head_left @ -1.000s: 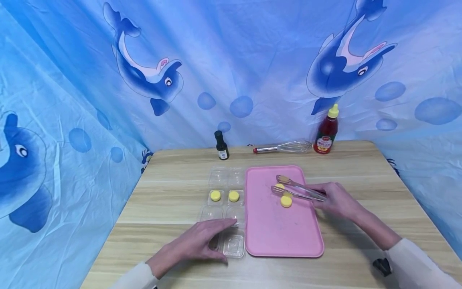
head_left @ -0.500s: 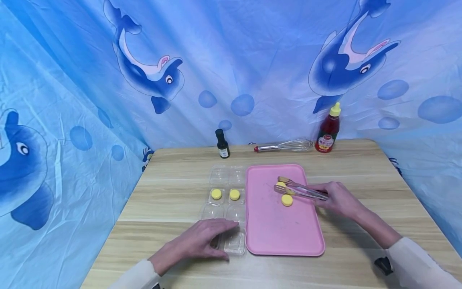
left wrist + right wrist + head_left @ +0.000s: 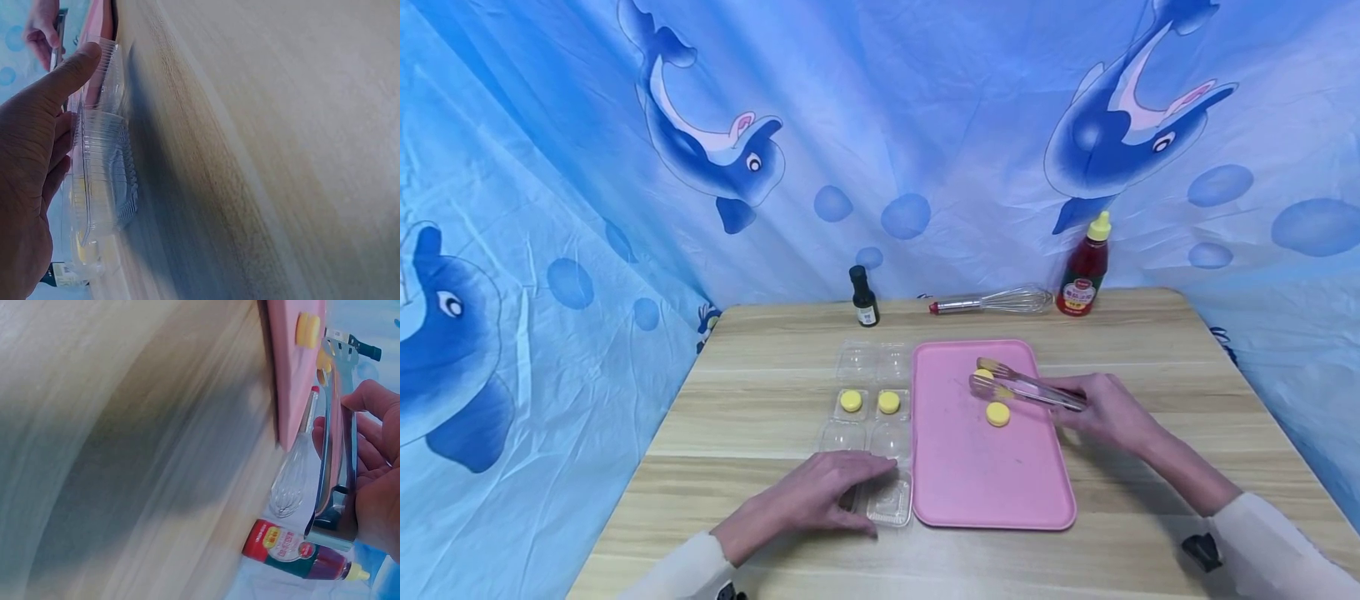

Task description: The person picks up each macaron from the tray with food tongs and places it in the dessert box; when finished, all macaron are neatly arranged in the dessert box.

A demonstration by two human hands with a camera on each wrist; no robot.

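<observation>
Holding the metal tongs [image 3: 349, 447], the right hand [image 3: 1102, 410] is curling its fingers and thumb around them, at the side of the pink tray [image 3: 992, 487]. The tongs are reaching in from the right, and the far yellow cake [image 3: 983, 375] is sitting between their tips. Since half a second ago, the tongs and that cake are looking a tiny bit farther from the near yellow cake [image 3: 997, 414]. Maybe the cake is starting to come along with the tongs, but whether it is leaving the tray is not showing. The near yellow cake is lying flat on the pink, looking round and smooth, like a fat little button. The left hand [image 3: 823, 492] is spreading its fingers and thumb loosely over the near clear boxes [image 3: 889, 504]; how hard it is touching, I cannot tell. Two more yellow cakes [image 3: 851, 401] are resting in the far clear boxes [image 3: 904, 413], one in each.
</observation>
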